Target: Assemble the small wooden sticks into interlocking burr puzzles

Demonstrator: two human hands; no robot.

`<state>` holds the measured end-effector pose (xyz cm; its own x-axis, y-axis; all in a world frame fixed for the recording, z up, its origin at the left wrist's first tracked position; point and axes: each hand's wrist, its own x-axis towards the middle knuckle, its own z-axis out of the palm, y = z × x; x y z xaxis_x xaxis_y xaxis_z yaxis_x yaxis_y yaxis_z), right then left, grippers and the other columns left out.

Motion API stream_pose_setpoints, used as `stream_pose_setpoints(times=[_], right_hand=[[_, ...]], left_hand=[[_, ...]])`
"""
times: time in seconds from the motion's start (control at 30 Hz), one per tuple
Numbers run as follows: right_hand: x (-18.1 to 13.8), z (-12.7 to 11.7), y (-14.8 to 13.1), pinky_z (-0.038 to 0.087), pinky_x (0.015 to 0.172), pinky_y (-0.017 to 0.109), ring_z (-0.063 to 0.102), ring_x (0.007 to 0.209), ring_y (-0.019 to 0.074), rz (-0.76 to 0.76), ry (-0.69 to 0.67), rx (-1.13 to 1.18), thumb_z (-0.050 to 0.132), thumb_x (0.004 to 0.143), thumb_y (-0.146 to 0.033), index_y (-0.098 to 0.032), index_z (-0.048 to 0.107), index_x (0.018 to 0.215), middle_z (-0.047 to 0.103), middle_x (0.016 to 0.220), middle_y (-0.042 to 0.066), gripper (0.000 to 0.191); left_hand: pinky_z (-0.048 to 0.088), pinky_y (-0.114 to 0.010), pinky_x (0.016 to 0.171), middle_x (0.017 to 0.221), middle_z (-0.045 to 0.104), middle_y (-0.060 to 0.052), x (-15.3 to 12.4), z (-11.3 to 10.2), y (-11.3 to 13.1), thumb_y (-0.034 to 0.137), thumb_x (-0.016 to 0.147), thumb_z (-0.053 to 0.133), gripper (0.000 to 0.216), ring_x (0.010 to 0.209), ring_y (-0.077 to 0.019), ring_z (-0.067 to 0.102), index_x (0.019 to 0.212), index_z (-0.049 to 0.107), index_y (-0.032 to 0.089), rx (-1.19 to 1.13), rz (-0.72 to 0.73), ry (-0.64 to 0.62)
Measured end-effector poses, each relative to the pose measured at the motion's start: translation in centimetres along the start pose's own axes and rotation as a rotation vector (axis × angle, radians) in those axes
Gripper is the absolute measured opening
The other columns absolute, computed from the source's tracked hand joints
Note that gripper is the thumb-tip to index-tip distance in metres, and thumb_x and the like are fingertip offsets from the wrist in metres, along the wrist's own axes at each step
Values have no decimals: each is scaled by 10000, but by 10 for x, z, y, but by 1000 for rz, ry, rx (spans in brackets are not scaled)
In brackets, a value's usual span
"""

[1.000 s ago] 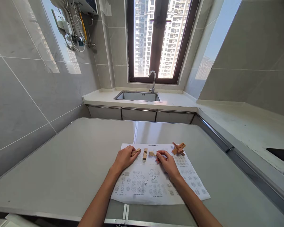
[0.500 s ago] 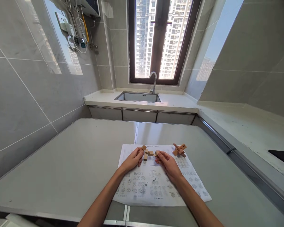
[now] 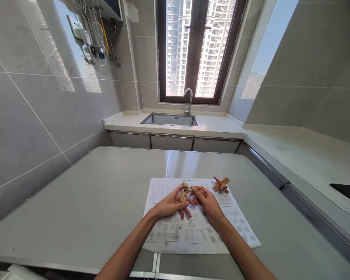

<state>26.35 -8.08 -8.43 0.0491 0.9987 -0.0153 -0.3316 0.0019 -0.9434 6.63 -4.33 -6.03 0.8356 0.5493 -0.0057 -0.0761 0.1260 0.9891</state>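
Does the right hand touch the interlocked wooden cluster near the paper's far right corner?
No, paper shows between the right hand and the wooden cluster.

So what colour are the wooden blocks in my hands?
The blocks are light yellowish-brown, paler than the orange-brown wooden puzzle; the head view shows them best.

At the frame's centre, the left hand (image 3: 169, 204) and right hand (image 3: 207, 202) partly hide the wooden pieces (image 3: 184, 194). The white sheet's (image 3: 181, 249) print is too small to read. The right edge crops a black object (image 3: 349, 192).
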Motion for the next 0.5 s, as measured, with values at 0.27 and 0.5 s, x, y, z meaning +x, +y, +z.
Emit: stream_pose_setpoints(times=[0.27,0.5], right_hand=[[0,-1,2,396,579,264,488,561,111,-20,-53,-5,753,839,-594,-191,675,900,636,714,-11,415],[-4,5,-2,386,584,262,494,572,112,-40,-126,-59,751,855,-569,-193,658,941,645,723,-10,396]], left_hand=[[469,-223,546,1025,728,-86,4,0,-1,439,766,858,677,730,-178,715,1305,512,219,101,-4,220],[490,-252,637,912,702,-28,4,1,-2,359,770,862,729,734,-147,658,1372,472,229,95,42,277]])
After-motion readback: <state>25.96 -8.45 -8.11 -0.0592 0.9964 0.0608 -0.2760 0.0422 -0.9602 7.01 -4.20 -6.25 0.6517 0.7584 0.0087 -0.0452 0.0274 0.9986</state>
